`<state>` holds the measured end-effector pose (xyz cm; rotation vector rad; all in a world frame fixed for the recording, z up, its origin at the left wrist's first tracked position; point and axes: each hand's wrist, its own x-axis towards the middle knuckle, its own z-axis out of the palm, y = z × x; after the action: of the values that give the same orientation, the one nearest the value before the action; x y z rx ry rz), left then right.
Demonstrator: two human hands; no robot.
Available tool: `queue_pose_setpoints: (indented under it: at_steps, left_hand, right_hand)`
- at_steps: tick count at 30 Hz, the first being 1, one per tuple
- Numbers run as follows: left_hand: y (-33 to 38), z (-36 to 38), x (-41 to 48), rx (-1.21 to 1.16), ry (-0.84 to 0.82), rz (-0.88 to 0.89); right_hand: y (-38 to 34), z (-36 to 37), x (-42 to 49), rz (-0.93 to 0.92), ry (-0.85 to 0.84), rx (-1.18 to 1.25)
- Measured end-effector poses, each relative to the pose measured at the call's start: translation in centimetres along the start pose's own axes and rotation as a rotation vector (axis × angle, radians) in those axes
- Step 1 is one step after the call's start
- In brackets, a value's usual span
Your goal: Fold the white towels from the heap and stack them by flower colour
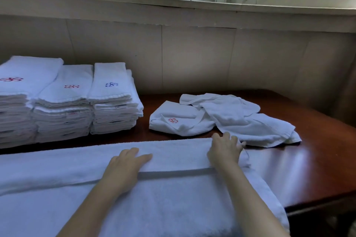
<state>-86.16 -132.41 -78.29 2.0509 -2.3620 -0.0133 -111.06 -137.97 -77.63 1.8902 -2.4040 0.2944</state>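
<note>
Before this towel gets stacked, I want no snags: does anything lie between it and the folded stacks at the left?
Nothing visible does. Bare table separates the towel, under both hands, from the stacks. The heap lies right of that path, beyond the right hand.

Not much to report on the person, tbh: just two bare forearms coming up from the bottom edge, no sleeves anywhere in view. Left hand and right hand are both bare too, no gloves, rings, watch or bracelets showing. Slim wrists, nails not clear enough to tell.
</note>
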Motion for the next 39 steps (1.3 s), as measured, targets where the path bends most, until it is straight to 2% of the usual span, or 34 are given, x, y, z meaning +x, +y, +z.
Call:
queue_pose_setpoints:
  at_steps: [4,7,10,13,16,18,21,26,30,36,39]
  left_hand:
    - [-3.2,-0.6,-1.5,-0.029,-0.082,-0.089]
    - [-6.3,-0.9,-2.8,-0.047,-0.062,-0.199]
    - [-10.4,-0.8,-4.9,-0.065,0.005,-0.381]
    - [-13.9,0.1,-7.6,-0.103,0.168,-0.562]
    - [-16.1,1.4,-9.7,-0.185,0.334,-0.659]
    - [-17.0,1.9,-10.7,-0.223,0.403,-0.670]
    - [-17.6,2.0,-11.3,-0.277,0.522,-0.650]
    - [-17.5,1.8,-10.8,-0.414,0.628,-0.716]
    - [-17.1,1.7,-9.9,-0.353,0.639,-0.699]
    - [-14.5,1.7,-7.9,-0.283,0.513,-0.462]
    - [-13.4,2.1,-7.0,-0.269,0.323,-0.391]
  right_hand:
    - [-6.0,0.4,-3.4,-0.414,-0.084,0.106]
    - [-9.9,0.3,-5.8,-0.618,-0.201,0.116]
    - [-12.8,0.1,-8.0,-0.760,-0.325,0.113]
    - [-15.2,0.4,-10.0,-0.904,-0.298,0.051]
    - [-17.0,0.9,-11.5,-0.944,-0.094,-0.001]
    - [-17.5,1.1,-12.2,-0.940,0.079,0.040]
    - [-17.2,1.5,-12.7,-0.958,0.240,0.121]
    - [-17.0,1.8,-12.9,-0.986,0.264,0.192]
    - [-16.5,2.3,-12.6,-0.999,0.192,0.301]
    - [-16.4,1.8,-10.8,-0.916,-0.020,0.453]
    - [-16.1,2.1,-10.4,-0.882,0.165,0.584]
